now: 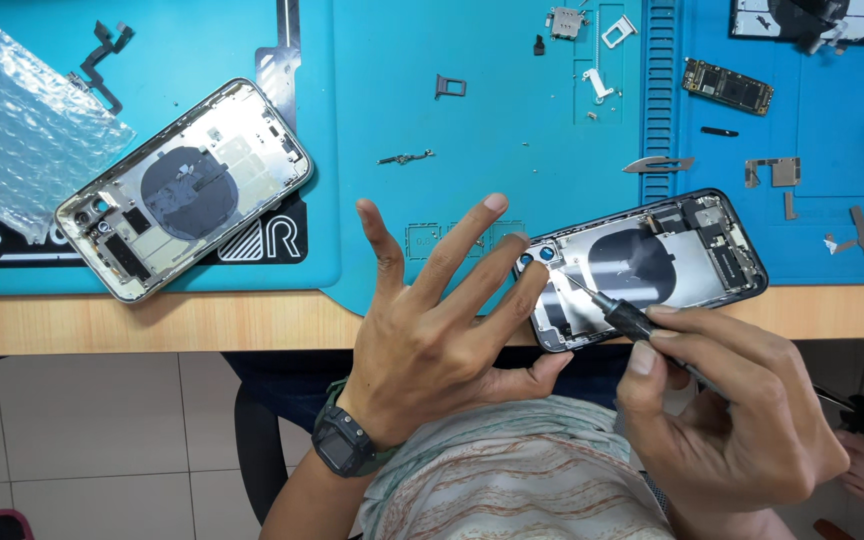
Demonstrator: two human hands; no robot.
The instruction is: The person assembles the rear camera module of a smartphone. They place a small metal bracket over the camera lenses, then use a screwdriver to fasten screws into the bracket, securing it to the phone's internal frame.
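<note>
Head view: two opened phone housings; a dark-framed phone housing (pixel 652 265) lies at the near edge of the mat, just beside both hands, its back plate, round coil and twin camera openings exposed; a silver-framed phone housing (pixel 184 188) lies well apart to the left, tilted, also open with a round coil showing; one screwdriver (pixel 620 313), black-handled, its tip resting on the dark housing's interior near the camera end; right hand (pixel 742 410) clamped around the screwdriver handle, thumb and fingers pressed together on it; left hand (pixel 447 320) spread wide, fingers apart and gripping nothing, fingertips touching the camera end of the dark housing; one dark wristwatch (pixel 344 444) on the left wrist; loose parts: one small circuit board (pixel 727 86), one grey blade-shaped pry tool (pixel 658 164), one card tray frame (pixel 450 86), one flex cable (pixel 102 62); one sheet of bubble wrap (pixel 22 130) at far left; surface: blue work mat (pixel 382 140) over a wooden bench edge (pixel 152 320); pale tiled floor (pixel 92 420) below.
</note>
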